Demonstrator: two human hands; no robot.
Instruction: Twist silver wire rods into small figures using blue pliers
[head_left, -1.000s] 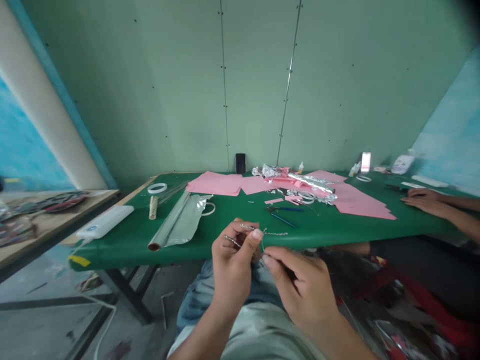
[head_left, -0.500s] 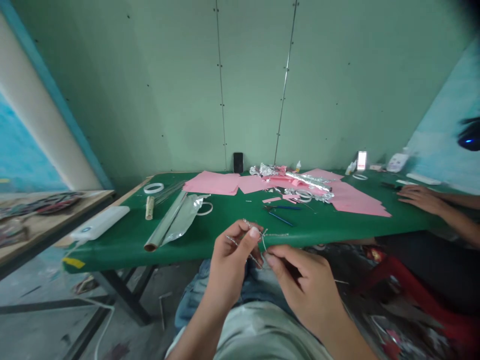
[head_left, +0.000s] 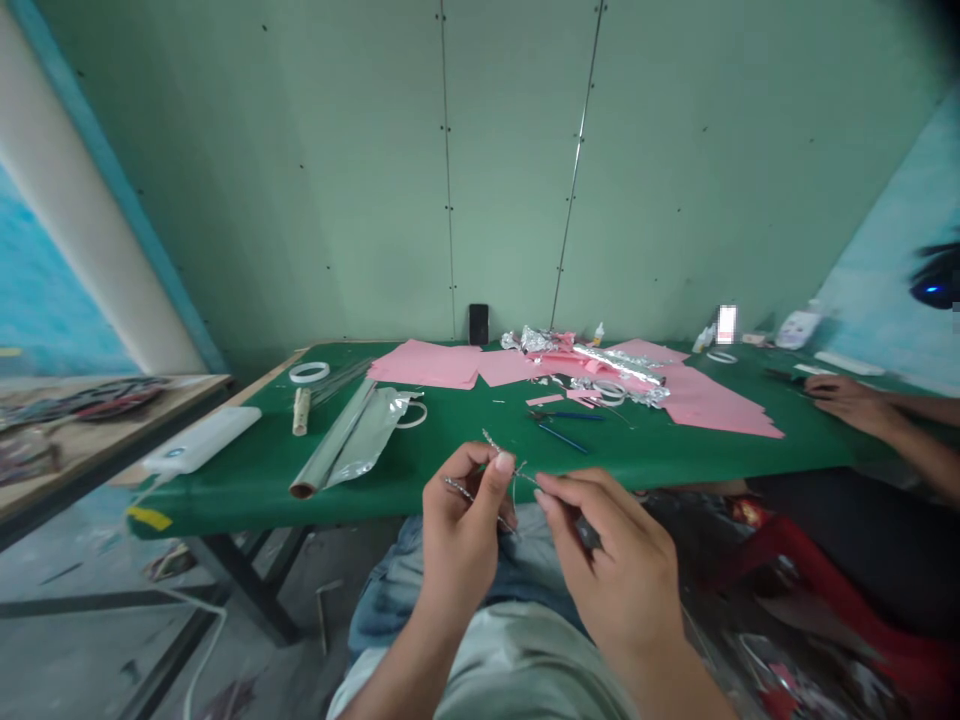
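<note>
Left hand (head_left: 466,530) clenching twisted silver wire (head_left: 491,442), right hand (head_left: 615,570) pinching its other end, both just before green table (head_left: 637,452), pink paper sheets (head_left: 720,410) farther across table

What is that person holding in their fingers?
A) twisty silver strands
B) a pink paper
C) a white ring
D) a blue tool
A: the left hand grips thin twisted silver strands, and the right hand reaches to them.
</note>
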